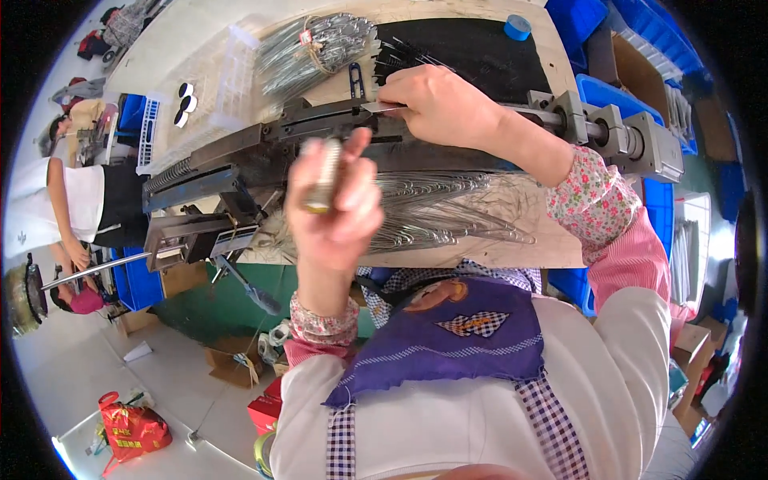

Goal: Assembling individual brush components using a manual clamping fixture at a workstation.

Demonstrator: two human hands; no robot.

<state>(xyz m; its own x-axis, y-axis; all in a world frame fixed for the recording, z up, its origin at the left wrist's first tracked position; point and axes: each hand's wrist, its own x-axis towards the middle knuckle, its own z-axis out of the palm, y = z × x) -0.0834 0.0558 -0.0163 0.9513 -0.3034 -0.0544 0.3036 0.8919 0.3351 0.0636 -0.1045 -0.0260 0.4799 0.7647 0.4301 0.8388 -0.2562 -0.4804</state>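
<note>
Left grip [344, 210] was clenched around a ribbed, metallic cylinder [326, 176], its details blurred, held up over the near side of the surface [552, 246], left of the middle. The right grip [440, 106] pinched a thin flat metal piece [384, 106] over the middle of a long dark metal machine [240, 146]; whether the piece touched the machine could not be told. That machine ran across the surface and past its right edge, with a coiled spring [170, 171] at its left end and grey blocks [570, 118] toward its right. Loose wires [432, 210] lay between the machine and the near edge. Toward the far edge, a tied wire bundle [292, 64] lay just beside a black mat [496, 64]; a blue tape roll [518, 28] sat near the far right corner.
</note>
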